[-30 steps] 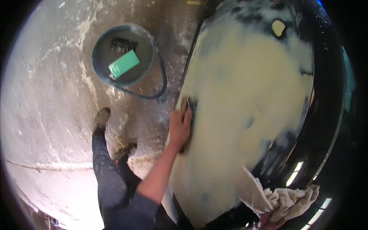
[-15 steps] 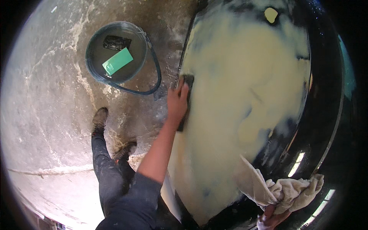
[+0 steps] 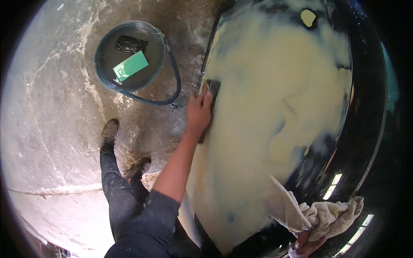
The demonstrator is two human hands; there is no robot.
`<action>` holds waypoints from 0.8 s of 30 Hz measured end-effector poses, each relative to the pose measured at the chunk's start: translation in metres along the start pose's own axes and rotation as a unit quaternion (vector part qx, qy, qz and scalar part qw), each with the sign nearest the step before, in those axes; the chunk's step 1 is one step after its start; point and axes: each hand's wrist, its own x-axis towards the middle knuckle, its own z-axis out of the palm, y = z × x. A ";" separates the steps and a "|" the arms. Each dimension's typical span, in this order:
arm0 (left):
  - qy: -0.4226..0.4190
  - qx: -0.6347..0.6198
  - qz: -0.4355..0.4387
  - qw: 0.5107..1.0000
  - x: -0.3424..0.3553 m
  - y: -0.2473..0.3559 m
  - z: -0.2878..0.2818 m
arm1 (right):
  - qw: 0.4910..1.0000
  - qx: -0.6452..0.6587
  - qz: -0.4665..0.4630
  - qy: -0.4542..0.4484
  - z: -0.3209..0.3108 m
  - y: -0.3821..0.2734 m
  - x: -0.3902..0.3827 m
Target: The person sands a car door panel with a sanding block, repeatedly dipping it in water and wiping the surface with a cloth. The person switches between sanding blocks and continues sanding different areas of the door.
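Observation:
My left hand (image 3: 199,112) is closed on a dark sanding block (image 3: 214,88), pressed on the pale, patchy coating of a black vehicle panel (image 3: 249,107) along its left edge. At the lower right, my right hand (image 3: 303,245) grips a bunched beige cloth (image 3: 327,217) over the panel, its fingers partly hidden beneath the folds. A yellow patch (image 3: 308,18) stands out near the panel's top end.
On the stained concrete floor (image 3: 51,129) at the upper left is a bucket (image 3: 101,60) with a looped handle, holding liquid, a green block (image 3: 130,66) and a dark crumpled item (image 3: 131,43). My legs and boots (image 3: 109,131) stand below it, beside the panel.
My left hand and the dark block have slid upward along the panel's left edge, mostly in the first half second. My right hand and the cloth have shifted slightly up and right in view.

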 end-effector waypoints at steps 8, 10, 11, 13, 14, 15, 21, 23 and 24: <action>-0.022 0.028 0.001 0.999 -0.157 0.040 -0.050 | 1.000 -0.008 -0.012 0.014 -0.001 0.001 0.008; -0.015 0.041 -0.037 0.998 -0.102 0.023 -0.032 | 0.999 -0.026 -0.018 0.031 -0.004 0.004 0.011; -0.025 0.071 -0.042 0.996 -0.062 0.010 -0.023 | 0.998 -0.041 -0.020 0.046 -0.006 0.004 0.013; -0.024 0.068 -0.060 0.996 -0.027 -0.005 -0.006 | 0.997 -0.041 -0.046 0.042 -0.009 0.005 0.016; -0.025 0.049 -0.083 0.995 -0.024 -0.008 -0.003 | 0.998 -0.035 -0.056 0.013 -0.011 0.006 0.018; -0.015 0.054 -0.057 0.997 -0.035 -0.007 -0.006 | 0.999 -0.020 -0.044 0.004 -0.012 0.006 0.020; -0.068 0.085 -0.047 0.993 -0.182 0.049 -0.056 | 1.000 0.015 -0.012 0.024 -0.016 0.003 0.028; -0.044 0.085 -0.025 0.995 -0.189 0.056 -0.058 | 0.999 0.031 -0.008 0.017 -0.016 0.004 0.029; -0.050 0.088 -0.034 0.994 -0.178 0.054 -0.055 | 0.999 0.035 -0.006 0.017 -0.016 0.005 0.029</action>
